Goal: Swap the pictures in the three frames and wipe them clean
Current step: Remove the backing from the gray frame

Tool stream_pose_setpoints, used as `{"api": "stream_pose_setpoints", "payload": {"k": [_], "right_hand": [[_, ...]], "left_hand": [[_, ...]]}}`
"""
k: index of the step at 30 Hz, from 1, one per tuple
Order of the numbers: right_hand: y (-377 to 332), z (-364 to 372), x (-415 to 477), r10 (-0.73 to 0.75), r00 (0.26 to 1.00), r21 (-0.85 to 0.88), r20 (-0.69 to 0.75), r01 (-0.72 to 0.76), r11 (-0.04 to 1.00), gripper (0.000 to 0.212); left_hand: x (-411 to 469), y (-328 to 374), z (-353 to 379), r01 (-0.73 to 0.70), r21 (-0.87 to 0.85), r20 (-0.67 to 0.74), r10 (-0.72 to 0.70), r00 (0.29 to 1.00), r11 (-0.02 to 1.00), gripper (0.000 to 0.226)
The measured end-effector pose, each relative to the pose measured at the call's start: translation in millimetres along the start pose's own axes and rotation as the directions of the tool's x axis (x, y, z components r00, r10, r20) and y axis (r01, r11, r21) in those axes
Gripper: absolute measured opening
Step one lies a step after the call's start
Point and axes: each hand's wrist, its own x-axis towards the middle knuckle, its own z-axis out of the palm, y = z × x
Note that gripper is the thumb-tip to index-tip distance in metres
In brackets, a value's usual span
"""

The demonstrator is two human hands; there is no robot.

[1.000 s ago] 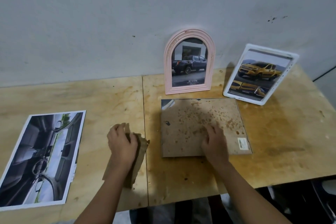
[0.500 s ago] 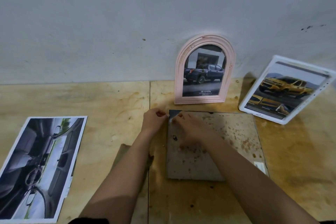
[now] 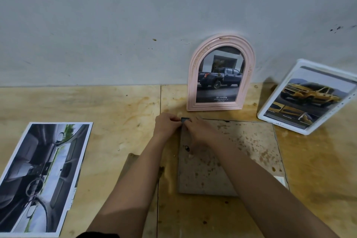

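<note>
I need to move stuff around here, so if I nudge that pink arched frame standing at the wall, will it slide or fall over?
The pink arched frame stands nearly upright at the wall on a narrow bottom edge, so a push near its top would likely tip it rather than slide it. It looks like light moulded plastic, so little force is probably needed. Its front looks glazed, so a fall onto the table could crack it.

A single head-worn camera looked forward and steeply down from close above the wooden table (image 3: 119,106), facing the grey wall (image 3: 135,15) behind it; no second view existed to overlap with it.
</note>
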Motion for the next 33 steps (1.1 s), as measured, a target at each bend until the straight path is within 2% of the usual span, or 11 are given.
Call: {"api": "stream_pose_setpoints", "payload": {"k": [3, 8, 12, 15, 17, 21, 25, 27, 30, 33], "right_hand": [[-4, -2, -6, -0.002, 1.0, 0.051, -0.004, 0.003, 0.999, 0.084], [-12, -12, -18, -0.008, 0.998, 0.115, -0.058, 0.015, 0.993, 0.064], [-13, -25, -35, -0.077, 0.987, -0.078, -0.142, 0.066, 0.995, 0.05], [-11, -33, -45, -0.141, 0.974, -0.265, -0.179, 0.09, 0.96, 0.055], [-12, -37, -50, -0.152, 0.976, -0.313, -0.154, 0.098, 0.945, 0.055], [-12, -53, -54, -0.158, 0.973, -0.179, -0.166, 0.128, 0.976, 0.028], [-4, -61, -59, -0.193, 0.973, -0.018, -0.126, 0.193, 0.981, 0.026], [-2, -59, -62, -0.224, 0.965, -0.035, -0.137, 0.221, 0.975, 0.025], [-3, -55, -65, -0.277, 0.94, -0.148, -0.201, 0.25, 0.957, 0.024], [0, -50, -66, -0.279, 0.933, -0.188, -0.226, 0.239, 0.953, 0.023]], "left_hand": [[1, -3, -3, 0.02, -0.022, 0.02, -0.019, 1.0, 1.0, 0.015], [4, -9, -6, -0.014, -0.037, 0.022, 0.014, 1.0, 0.999, 0.015], [1, -18, -3, -0.031, -0.046, 0.017, 0.032, 0.999, 0.998, 0.016], [-1, -23, 0, -0.052, -0.031, 0.005, 0.053, 0.999, 0.998, 0.018], [-2, -23, 1, -0.074, -0.012, -0.005, 0.074, 0.997, 0.997, 0.018], [-1, -20, 5, -0.089, -0.024, -0.022, 0.088, 0.996, 0.996, 0.015], [-2, -22, 9, -0.105, -0.034, -0.042, 0.103, 0.994, 0.994, 0.013], [-2, -24, 10, -0.104, -0.042, -0.048, 0.102, 0.994, 0.994, 0.012], [1, -26, 11, -0.108, -0.047, -0.057, 0.105, 0.993, 0.993, 0.015], [-4, -26, 14, -0.1, -0.045, -0.043, 0.098, 0.994, 0.994, 0.017]]}}
